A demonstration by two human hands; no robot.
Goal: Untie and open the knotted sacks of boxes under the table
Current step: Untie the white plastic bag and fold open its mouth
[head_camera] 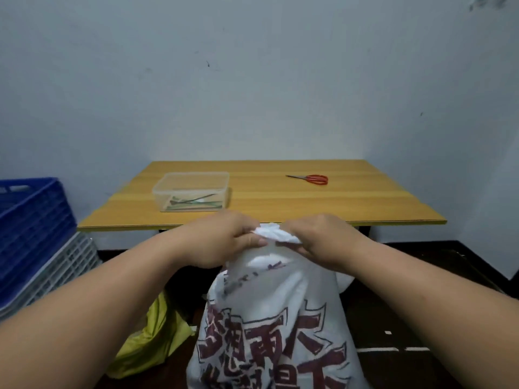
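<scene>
Table (280, 197) fills the middle of your view, its wooden top pushed against the pale wall, and just in front of its near edge stands the white sack (275, 327), printed with large dark red characters, on the dark floor. Crates (31, 228), blue stacked over white, lean at your far left, and a yellow-green bag (151, 341) lies crumpled on the floor just beside the sack's left side. Both your forearms reach in from the bottom corners and meet at the sack's bunched neck. Your left hand (224, 240) pinches the gathered plastic from the left, thumb and fingers curled onto it; your right hand (320, 240) grips it from the right, fingers folded under the twist. Between them sits the knot (273, 233) (a crumpled white wad, and you cannot tell how tight it is). On the tabletop, a clear tub (192, 190) holds some thin green and dark pieces, too blurred to name. Well to its right lie red-handled scissors (311, 179), blades pointing left.
</scene>
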